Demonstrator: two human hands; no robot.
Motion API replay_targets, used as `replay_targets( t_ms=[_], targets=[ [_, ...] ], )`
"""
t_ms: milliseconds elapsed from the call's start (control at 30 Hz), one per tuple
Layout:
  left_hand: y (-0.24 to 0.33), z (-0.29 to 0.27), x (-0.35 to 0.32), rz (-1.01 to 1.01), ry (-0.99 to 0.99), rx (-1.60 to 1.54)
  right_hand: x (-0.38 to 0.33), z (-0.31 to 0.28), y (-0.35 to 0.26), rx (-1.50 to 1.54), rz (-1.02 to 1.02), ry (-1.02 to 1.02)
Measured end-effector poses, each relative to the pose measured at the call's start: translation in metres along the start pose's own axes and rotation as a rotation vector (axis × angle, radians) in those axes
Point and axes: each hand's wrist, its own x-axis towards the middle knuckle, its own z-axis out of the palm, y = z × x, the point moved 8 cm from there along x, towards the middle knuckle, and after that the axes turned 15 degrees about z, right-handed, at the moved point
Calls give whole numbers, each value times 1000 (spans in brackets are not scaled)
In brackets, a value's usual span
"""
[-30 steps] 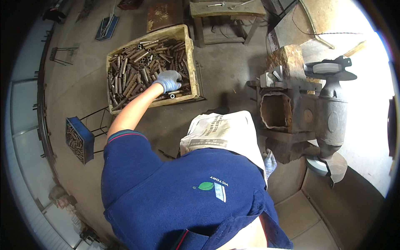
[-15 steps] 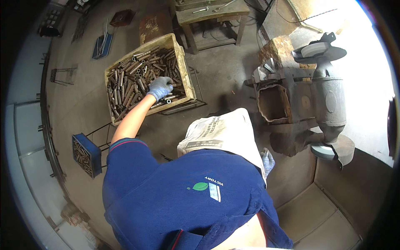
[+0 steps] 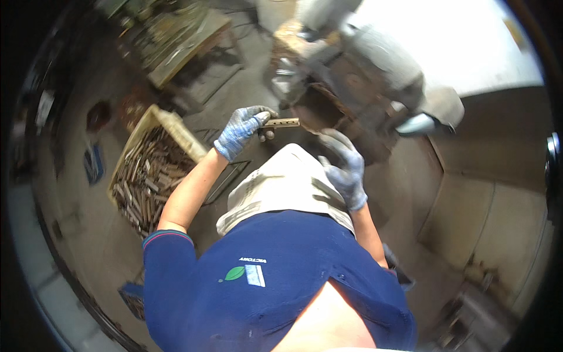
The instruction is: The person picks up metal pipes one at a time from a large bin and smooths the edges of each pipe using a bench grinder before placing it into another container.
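Observation:
My left hand (image 3: 241, 131), in a blue-grey work glove, grips a short brown metal tube (image 3: 281, 123) with a row of small holes along its side. The tube lies level in front of me, its free end pointing right. My right hand (image 3: 345, 167), gloved the same way, is raised to the right of that end with its fingers apart and nothing in them. At my left stands a yellowish crate (image 3: 176, 136) heaped with similar metal tubes (image 3: 146, 182).
A bench grinder (image 3: 387, 53) on a rusty stand, blurred, is ahead to the right, with a grey grinding wheel (image 3: 416, 124) at its near end. A metal workbench (image 3: 190, 50) stands far left. A blue bin (image 3: 134, 299) of small parts is low at the left.
My left hand has come out of the crate with a tube and moved right, in front of me. My right hand has risen from my side. The view has turned to the right.

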Motion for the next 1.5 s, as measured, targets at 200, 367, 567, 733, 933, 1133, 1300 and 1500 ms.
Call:
replay_targets(
  t_ms=[200, 367, 567, 733, 933, 1133, 1300, 1500],
  targets=[
    [-32, 106, 43, -221, -276, -393, -21, -34, 7, -70, 26, 296],
    [-64, 143, 62, -328, -456, -417, -41, -52, 16, -141, 79, 453],
    [-75, 173, 90, -256, -612, -37, -53, -63, 62, 191, 255, 594],
    [-72, 190, 113, -263, -640, -76, -63, -72, 58, 25, 268, 690],
    [-71, 203, 115, -129, -661, -135, -75, -84, 60, -126, 289, 888],
    [-71, 219, 123, 48, -628, -54, -77, -90, 63, -162, 336, 934],
    [-82, 229, 128, -111, -583, -151, -76, -98, 81, -130, 341, 928],
    [-103, 253, 147, -12, -467, -52, -86, -116, 149, 120, 416, 954]
  ],
)
